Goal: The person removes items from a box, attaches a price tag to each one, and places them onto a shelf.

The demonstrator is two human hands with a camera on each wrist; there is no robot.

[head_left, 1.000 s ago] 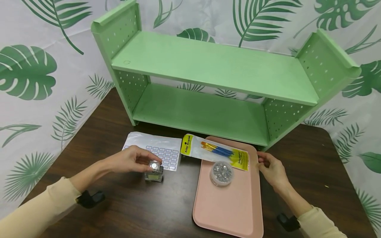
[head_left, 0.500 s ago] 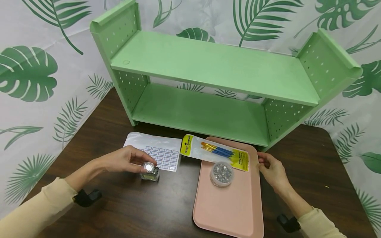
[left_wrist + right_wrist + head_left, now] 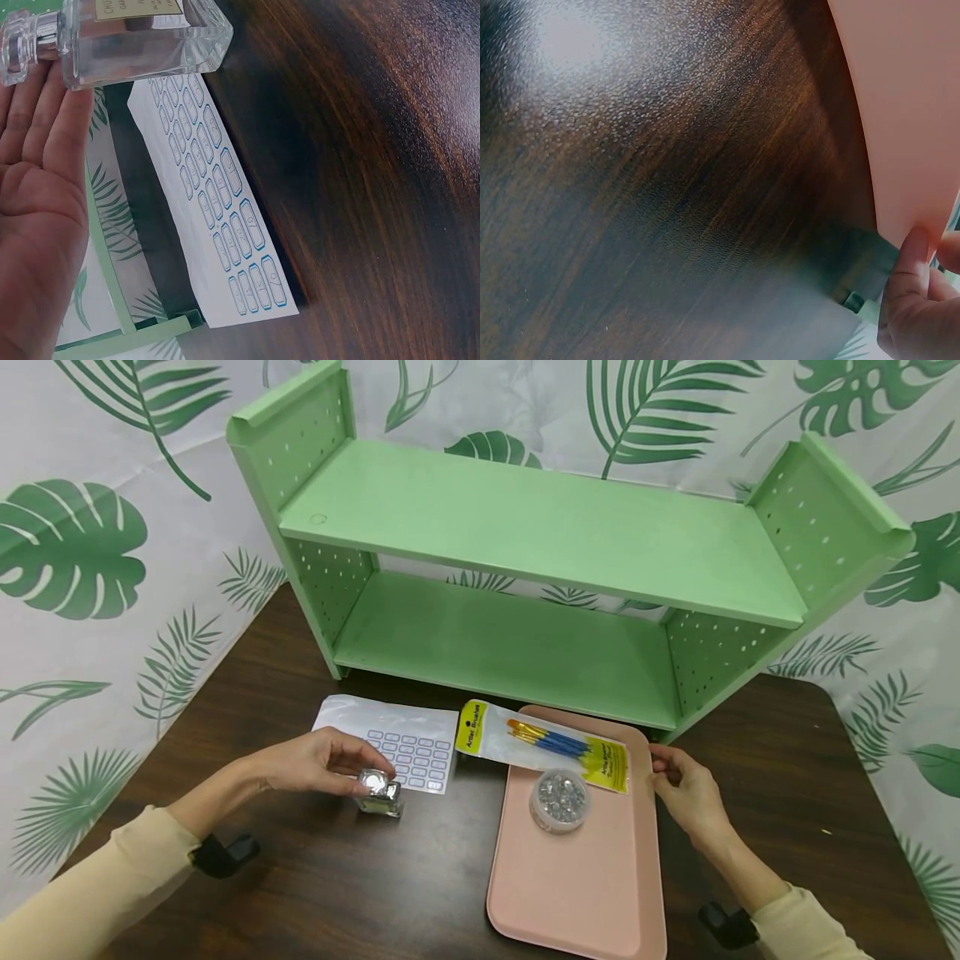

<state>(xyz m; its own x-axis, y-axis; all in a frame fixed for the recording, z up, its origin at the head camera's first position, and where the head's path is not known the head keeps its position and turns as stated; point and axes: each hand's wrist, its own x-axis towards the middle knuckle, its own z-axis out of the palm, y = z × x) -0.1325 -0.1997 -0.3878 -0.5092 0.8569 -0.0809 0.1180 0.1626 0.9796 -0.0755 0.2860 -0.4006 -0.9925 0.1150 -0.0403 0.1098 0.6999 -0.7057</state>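
My left hand [image 3: 311,763] holds a clear glass perfume bottle [image 3: 381,802] by its cap and neck, low over the dark table. In the left wrist view, the bottle [image 3: 142,45] has a cream label and a faceted clear stopper; the fingers lie behind its neck. My right hand [image 3: 692,793] pinches the right rim of a pink tray [image 3: 577,893] near its far corner. In the right wrist view, the thumb presses the outside of the tray [image 3: 904,112]. On that tray stands a round clear tub [image 3: 560,800] of small silvery pieces, beside a packet of artist brushes [image 3: 551,742].
A white label sheet [image 3: 408,752] with printed blue-edged boxes lies just behind the bottle. Behind everything stands a green two-tier shelf [image 3: 495,627], close to the tray's far end. The brush packet overhangs the tray's left rim. Leaf-patterned cloth [image 3: 180,452] hangs behind.
My left hand and the bottle have shifted slightly left, mostly in the first half second. The right hand keeps its place at the tray rim.
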